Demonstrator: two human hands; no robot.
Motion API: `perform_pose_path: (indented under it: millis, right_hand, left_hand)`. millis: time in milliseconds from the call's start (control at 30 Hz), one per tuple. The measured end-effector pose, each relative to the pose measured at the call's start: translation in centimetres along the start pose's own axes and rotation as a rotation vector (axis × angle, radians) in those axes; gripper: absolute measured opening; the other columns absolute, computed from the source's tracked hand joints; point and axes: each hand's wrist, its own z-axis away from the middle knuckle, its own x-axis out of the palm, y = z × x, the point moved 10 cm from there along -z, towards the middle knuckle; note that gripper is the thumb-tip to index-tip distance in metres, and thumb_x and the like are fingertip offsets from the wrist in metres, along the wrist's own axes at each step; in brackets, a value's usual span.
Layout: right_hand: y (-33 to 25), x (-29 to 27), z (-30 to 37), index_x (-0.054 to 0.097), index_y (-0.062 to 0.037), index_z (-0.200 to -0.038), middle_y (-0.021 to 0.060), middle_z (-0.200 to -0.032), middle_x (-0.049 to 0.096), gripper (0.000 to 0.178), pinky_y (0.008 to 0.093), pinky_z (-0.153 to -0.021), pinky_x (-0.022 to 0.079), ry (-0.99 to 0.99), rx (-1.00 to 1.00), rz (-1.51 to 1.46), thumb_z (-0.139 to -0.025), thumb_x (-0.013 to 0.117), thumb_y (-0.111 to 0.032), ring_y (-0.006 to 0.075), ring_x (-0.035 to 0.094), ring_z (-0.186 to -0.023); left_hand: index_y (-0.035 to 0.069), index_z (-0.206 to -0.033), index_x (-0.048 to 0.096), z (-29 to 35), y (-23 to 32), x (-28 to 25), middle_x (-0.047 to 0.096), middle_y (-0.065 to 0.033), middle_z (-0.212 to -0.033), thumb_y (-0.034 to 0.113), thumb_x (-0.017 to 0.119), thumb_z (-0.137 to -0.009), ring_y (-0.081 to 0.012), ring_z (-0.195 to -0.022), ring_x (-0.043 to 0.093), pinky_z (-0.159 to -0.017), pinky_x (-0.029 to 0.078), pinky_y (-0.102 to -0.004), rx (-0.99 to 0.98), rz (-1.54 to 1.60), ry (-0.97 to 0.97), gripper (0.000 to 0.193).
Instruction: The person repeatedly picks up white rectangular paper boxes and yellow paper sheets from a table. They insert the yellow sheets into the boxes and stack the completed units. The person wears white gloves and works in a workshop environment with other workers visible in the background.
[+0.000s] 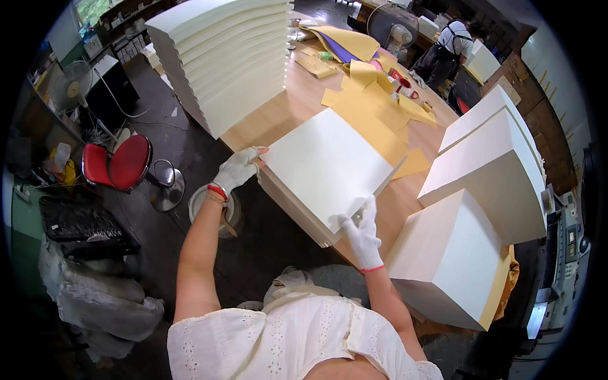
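Observation:
A stack of white paper sheets or book blocks (329,161) sits in front of me at the table's near edge. Its top layer stands slightly raised along the right side. My left hand (239,170), in a white glove and with a red band at the wrist, grips the stack's left corner, fingertips on top. At the near right corner, my right hand (363,234), also gloved in white, holds the edge of the top layer between thumb and fingers. The fingers under that edge are partly hidden.
A tall wavy-edged paper stack (234,69) rises at the far left of the table (259,120). More white paper stacks (443,253) stand to the right. Yellow card sheets (367,104) lie behind. A red chair (130,161) and bucket (215,206) are left. Another person (453,47) works farther back.

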Motion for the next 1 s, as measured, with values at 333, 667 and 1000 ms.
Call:
perform_pose_path:
  millis: [333, 667, 1000]
  right_hand:
    - [-4.6, 2.5, 3.1, 0.050, -0.0044, -0.118, 0.0203, -0.103, 0.048, 0.061, 0.0442, -0.069, 0.050, -0.037, -0.379, 0.599, -0.071, 0.082, -0.028, 0.0376, 0.056, -0.088]
    - [-4.3, 3.0, 3.1, 0.052, -0.0062, -0.114, 0.0193, -0.102, 0.048, 0.054, 0.0447, -0.067, 0.051, -0.033, -0.358, 0.561, -0.071, 0.080, -0.023, 0.0360, 0.057, -0.085]
    - [-3.7, 3.5, 3.8, 0.051, -0.0074, -0.114, 0.0289, -0.115, 0.050, 0.050, 0.0447, -0.064, 0.054, 0.012, -0.369, 0.596, -0.075, 0.077, -0.024, 0.0389, 0.063, -0.083]
  left_hand:
    - [-0.004, -0.116, 0.064, -0.8, -1.4, 0.6, 0.064, -0.0143, -0.121, -0.009, 0.053, -0.078, -0.0161, -0.086, 0.069, -0.080, 0.054, -0.0267, 0.097, 0.335, -0.097, 0.040]
    - [-0.007, -0.078, 0.057, -1.4, -1.5, 0.2, 0.068, -0.0149, -0.111, -0.004, 0.056, -0.080, -0.0193, -0.083, 0.070, -0.071, 0.056, -0.0282, 0.028, 0.298, -0.126, 0.004]
    - [-0.001, -0.095, 0.062, -2.0, -0.3, -0.6, 0.070, -0.0112, -0.103, 0.003, 0.059, -0.076, -0.0216, -0.087, 0.069, -0.073, 0.052, -0.0315, -0.073, 0.065, -0.213, 0.019]
